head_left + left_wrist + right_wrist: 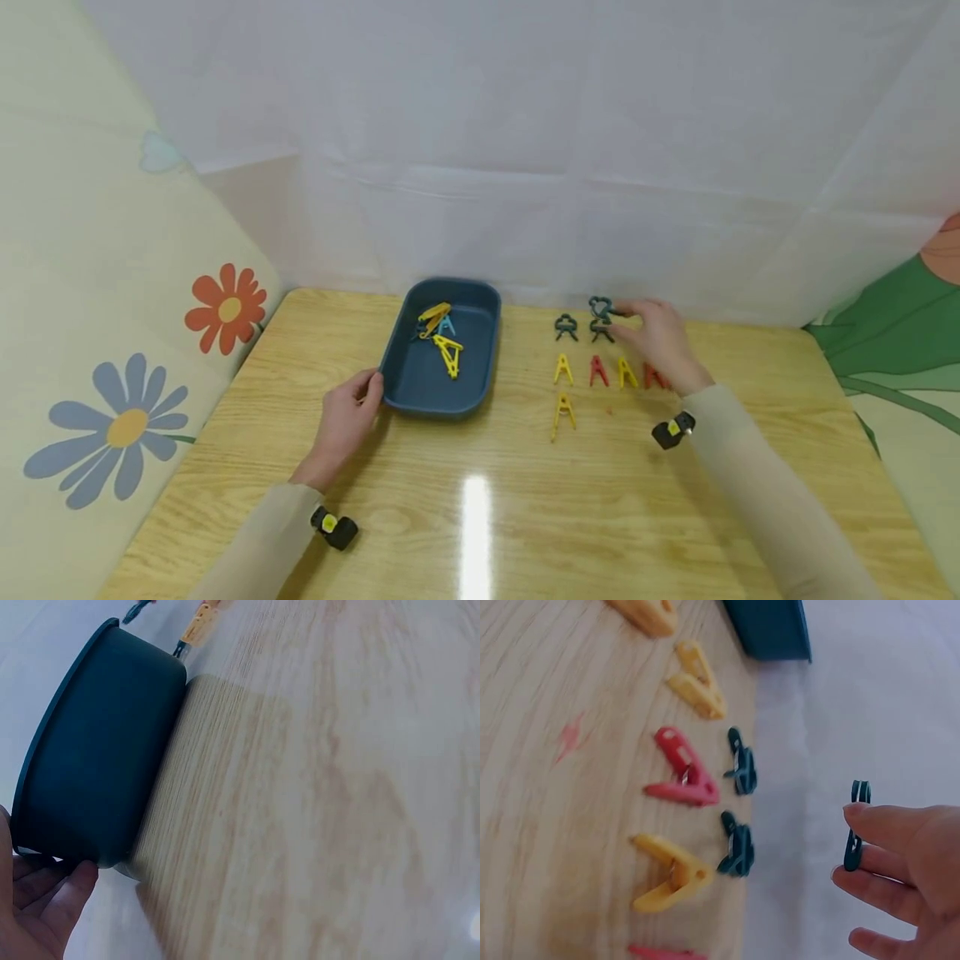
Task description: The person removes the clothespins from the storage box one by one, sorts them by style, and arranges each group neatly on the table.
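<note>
My right hand [660, 342] pinches a dark green clip [853, 851] between thumb and fingers, held up above the table's back edge. Two more dark green clips, one on the left [566, 327] and one on the right [602, 330], stand on the table below it. My left hand [347, 423] grips the near left corner of a dark blue tub [476, 367], fingers against its wall in the left wrist view. Inside the tub lie several clips, among them a yellow clip [448, 357] and a light blue clip [446, 325].
In front of the green clips is a row with a yellow clip [563, 369], a red clip [597, 371], another yellow clip [627, 373] and a red clip [655, 377] partly behind my hand. Nearer lies an orange-yellow clip [563, 414]. A white cloth [480, 200] hangs behind the table.
</note>
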Demonstrator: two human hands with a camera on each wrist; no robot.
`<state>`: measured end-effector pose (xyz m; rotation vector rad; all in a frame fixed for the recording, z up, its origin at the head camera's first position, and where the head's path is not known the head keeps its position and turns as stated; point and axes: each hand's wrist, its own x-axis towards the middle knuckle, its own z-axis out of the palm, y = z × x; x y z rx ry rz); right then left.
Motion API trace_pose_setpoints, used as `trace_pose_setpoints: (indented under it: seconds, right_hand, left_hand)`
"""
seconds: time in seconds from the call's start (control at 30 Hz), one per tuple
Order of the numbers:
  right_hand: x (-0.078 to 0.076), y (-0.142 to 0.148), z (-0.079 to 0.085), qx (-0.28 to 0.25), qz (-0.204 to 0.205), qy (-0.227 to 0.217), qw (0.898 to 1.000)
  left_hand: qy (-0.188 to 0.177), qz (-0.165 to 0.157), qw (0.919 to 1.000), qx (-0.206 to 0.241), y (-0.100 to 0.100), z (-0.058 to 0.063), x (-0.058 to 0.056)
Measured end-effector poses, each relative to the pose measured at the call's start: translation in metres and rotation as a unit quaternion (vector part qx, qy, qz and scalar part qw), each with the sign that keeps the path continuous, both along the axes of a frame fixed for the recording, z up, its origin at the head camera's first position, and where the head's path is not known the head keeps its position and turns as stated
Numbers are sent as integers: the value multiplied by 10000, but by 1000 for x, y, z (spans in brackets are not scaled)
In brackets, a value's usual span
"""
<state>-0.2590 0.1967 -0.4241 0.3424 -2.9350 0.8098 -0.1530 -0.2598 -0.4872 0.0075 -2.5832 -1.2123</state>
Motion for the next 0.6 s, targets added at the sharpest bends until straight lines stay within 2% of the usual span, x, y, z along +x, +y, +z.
trace_pose_setpoints:
  seconds: [0.17,0.4,0.6]
  right_hand:
    - [0,16,-11,16,-302,30,9995]
    - [0,26,-20,129,-735,-376,9965]
    - [-3,30,-29,352,-1033,-478,9929]
  left_hand:
    - [35,-29,10000,-55,0,1,0]
    - [8,9,9999,-106,0,2,0]
    - [-21,-17,10000,-80,0,2,0]
